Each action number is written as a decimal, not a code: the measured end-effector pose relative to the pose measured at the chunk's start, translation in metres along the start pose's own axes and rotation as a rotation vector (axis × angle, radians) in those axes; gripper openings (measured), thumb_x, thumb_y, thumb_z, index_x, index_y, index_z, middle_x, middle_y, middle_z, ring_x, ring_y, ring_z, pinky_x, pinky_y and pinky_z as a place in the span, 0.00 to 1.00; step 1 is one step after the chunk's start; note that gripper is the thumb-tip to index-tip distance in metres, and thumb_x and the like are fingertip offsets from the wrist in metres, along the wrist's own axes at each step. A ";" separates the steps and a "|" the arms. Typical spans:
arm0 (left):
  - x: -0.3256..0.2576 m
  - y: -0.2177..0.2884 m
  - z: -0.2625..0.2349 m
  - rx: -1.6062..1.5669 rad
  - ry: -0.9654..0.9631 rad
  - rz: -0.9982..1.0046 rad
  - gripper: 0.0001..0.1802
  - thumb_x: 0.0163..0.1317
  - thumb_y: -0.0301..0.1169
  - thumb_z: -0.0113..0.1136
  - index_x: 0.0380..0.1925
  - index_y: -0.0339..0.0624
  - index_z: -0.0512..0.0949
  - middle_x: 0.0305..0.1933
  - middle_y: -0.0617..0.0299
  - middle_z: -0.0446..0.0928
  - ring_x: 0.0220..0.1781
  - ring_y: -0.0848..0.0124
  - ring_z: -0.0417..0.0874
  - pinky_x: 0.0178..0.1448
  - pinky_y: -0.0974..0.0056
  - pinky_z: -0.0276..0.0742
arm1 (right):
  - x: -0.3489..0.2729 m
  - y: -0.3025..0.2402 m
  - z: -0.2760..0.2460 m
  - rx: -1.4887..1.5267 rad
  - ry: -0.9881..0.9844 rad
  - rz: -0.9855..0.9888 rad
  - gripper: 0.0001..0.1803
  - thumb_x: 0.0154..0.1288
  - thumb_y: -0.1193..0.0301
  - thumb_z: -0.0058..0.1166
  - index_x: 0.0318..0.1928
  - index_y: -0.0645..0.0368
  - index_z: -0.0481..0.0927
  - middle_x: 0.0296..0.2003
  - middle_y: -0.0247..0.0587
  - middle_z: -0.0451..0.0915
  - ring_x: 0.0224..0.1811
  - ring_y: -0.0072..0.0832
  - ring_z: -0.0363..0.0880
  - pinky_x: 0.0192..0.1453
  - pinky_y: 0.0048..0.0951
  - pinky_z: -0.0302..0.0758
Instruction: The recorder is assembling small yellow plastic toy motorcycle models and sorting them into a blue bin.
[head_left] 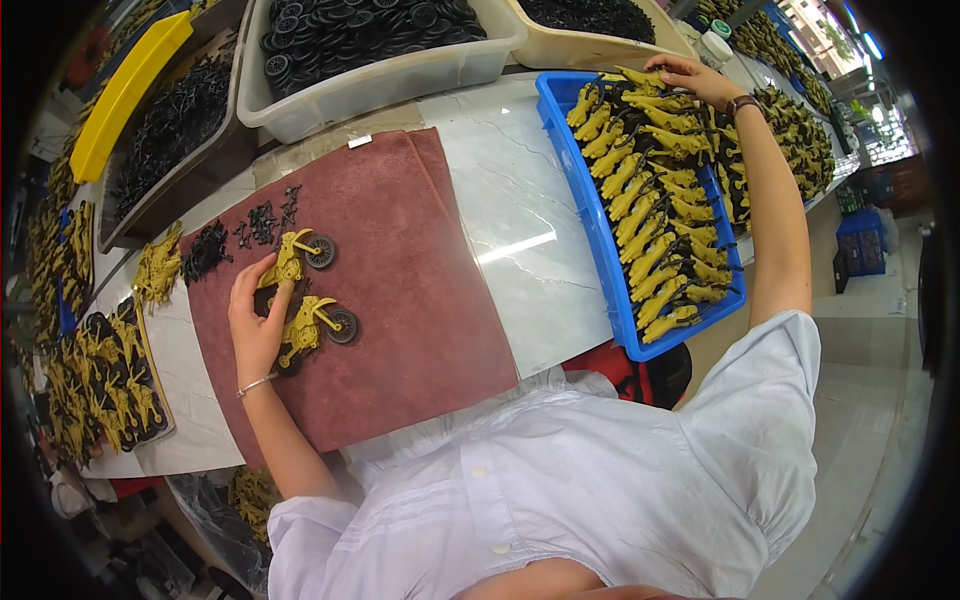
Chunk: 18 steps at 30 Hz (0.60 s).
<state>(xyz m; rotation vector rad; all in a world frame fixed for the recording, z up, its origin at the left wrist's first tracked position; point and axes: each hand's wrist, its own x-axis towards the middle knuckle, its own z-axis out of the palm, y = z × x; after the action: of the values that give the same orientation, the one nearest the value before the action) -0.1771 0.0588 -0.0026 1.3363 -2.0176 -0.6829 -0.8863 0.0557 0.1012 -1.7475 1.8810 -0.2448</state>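
Red cloth (410, 290), likely padding the bench (500, 165), carries two toy motorbikes (303, 325) — one pinched in the half-closed left hand (254, 320) — while the right hand (705, 82) curls over yellow parts (675, 141) rowed in a blue tray (588, 205), its grip unclear.

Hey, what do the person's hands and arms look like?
The left hand has a thin, silvery bracelet; the right hand, a dark brown wristband. Both are gloveless. The sleeves are short, loose and white.

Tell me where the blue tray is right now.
In the head view, the blue tray is on the right side, right of the maroon cloth, with the right hand at its far end.
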 end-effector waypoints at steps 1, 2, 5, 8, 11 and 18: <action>0.001 0.000 0.001 -0.002 -0.004 0.003 0.21 0.59 0.30 0.65 0.53 0.38 0.78 0.52 0.55 0.78 0.56 0.62 0.78 0.61 0.61 0.71 | 0.002 0.005 0.002 -0.013 0.010 0.009 0.16 0.74 0.55 0.48 0.59 0.36 0.76 0.52 0.25 0.75 0.50 0.16 0.70 0.41 0.24 0.70; 0.003 0.001 0.002 0.001 -0.008 0.009 0.21 0.59 0.30 0.65 0.53 0.38 0.78 0.52 0.55 0.78 0.56 0.62 0.78 0.61 0.61 0.71 | 0.004 0.010 0.004 -0.027 0.020 0.019 0.17 0.75 0.54 0.47 0.59 0.35 0.75 0.53 0.25 0.74 0.51 0.16 0.70 0.43 0.24 0.70; -0.001 0.004 -0.002 0.021 0.000 -0.002 0.21 0.59 0.30 0.65 0.53 0.38 0.78 0.52 0.55 0.78 0.56 0.62 0.78 0.62 0.61 0.71 | 0.005 -0.014 0.007 -0.073 -0.003 0.109 0.16 0.75 0.53 0.45 0.59 0.35 0.75 0.55 0.24 0.74 0.49 0.16 0.70 0.40 0.23 0.69; 0.000 0.003 0.000 0.036 -0.002 0.002 0.21 0.59 0.31 0.65 0.53 0.39 0.78 0.53 0.55 0.78 0.56 0.61 0.78 0.62 0.60 0.71 | -0.012 -0.023 -0.011 -0.009 -0.025 0.181 0.14 0.75 0.57 0.47 0.57 0.39 0.78 0.53 0.24 0.76 0.47 0.16 0.70 0.36 0.22 0.68; 0.001 0.003 0.002 0.053 -0.004 0.006 0.21 0.59 0.31 0.64 0.53 0.40 0.78 0.53 0.55 0.79 0.57 0.61 0.77 0.63 0.59 0.70 | -0.019 -0.024 -0.010 0.062 -0.028 0.185 0.12 0.75 0.60 0.49 0.54 0.42 0.81 0.50 0.25 0.78 0.44 0.14 0.71 0.34 0.22 0.66; -0.001 0.000 0.001 0.054 -0.005 0.010 0.21 0.59 0.31 0.64 0.53 0.40 0.78 0.54 0.55 0.79 0.57 0.60 0.77 0.63 0.59 0.69 | -0.015 -0.023 0.003 0.003 0.075 0.219 0.26 0.69 0.42 0.48 0.61 0.35 0.76 0.58 0.29 0.75 0.68 0.26 0.63 0.59 0.45 0.67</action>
<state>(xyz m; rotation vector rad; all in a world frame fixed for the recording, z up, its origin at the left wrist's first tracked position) -0.1776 0.0593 -0.0038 1.3556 -2.0592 -0.6320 -0.8651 0.0676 0.1141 -1.5326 2.1054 -0.2325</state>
